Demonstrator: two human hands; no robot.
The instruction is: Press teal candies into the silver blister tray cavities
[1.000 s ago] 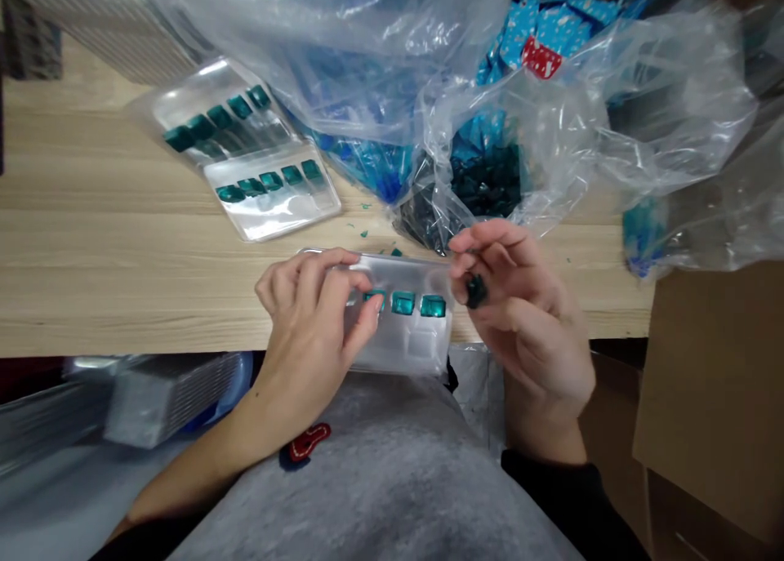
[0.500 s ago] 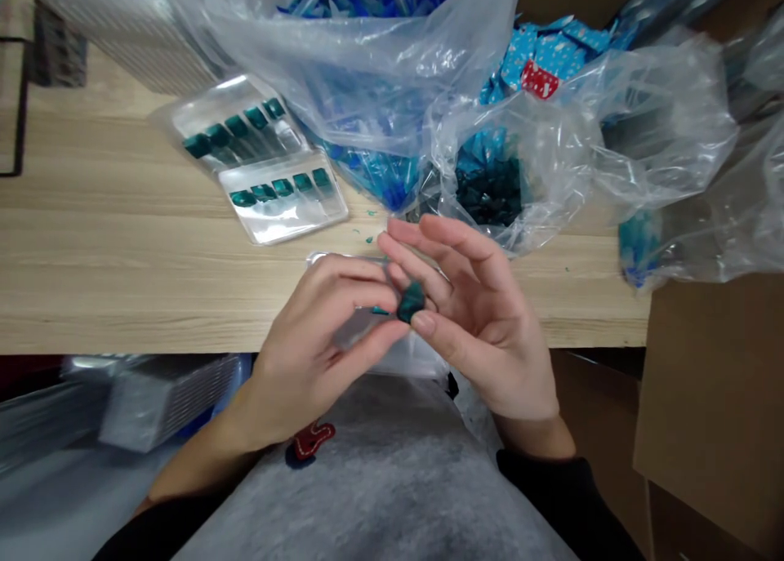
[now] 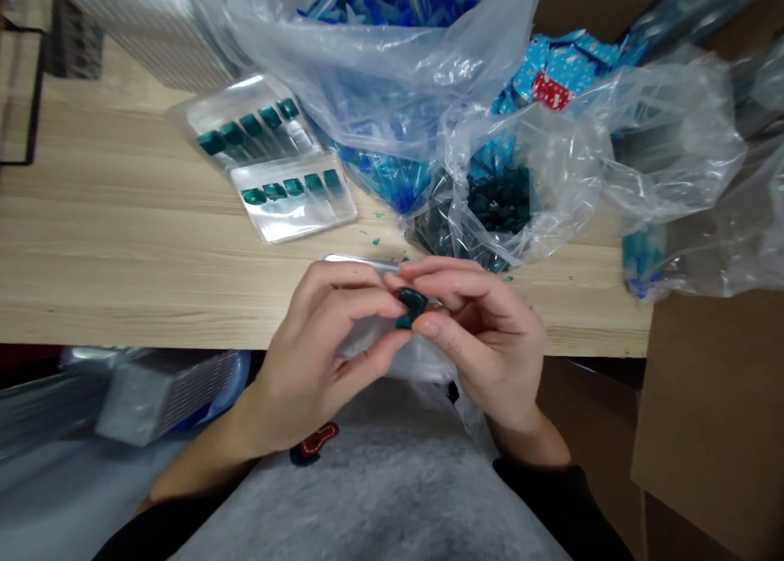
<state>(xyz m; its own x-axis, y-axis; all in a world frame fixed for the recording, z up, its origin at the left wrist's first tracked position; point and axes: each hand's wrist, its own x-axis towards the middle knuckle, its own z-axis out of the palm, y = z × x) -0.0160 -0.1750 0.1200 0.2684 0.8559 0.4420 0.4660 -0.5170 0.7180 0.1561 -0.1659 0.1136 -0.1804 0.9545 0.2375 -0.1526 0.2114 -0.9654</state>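
My left hand point(image 3: 318, 353) grips a transparent plastic blister tray point(image 3: 367, 338), which is lifted a little over the table's front edge and mostly hidden by my fingers. My right hand point(image 3: 483, 332) pinches a small dark teal faceted piece point(image 3: 410, 308) between thumb and fingertips. That piece sits right against the tray, touching or nearly touching my left fingertips. Any pieces seated in this tray are hidden behind my hands.
Two transparent trays point(image 3: 273, 165) holding rows of teal pieces lie on the wooden table point(image 3: 122, 267). Behind them stand a plastic bag of blue pieces point(image 3: 380, 79) and a bag of dark teal pieces point(image 3: 499, 206). Small teal scraps lie on the wood. A cardboard box point(image 3: 704, 430) stands at right.
My left hand has lifted and tilted the tray, hiding its teal pieces. My right hand has moved left, bringing the dark teal piece against the tray, and my two hands now nearly touch.
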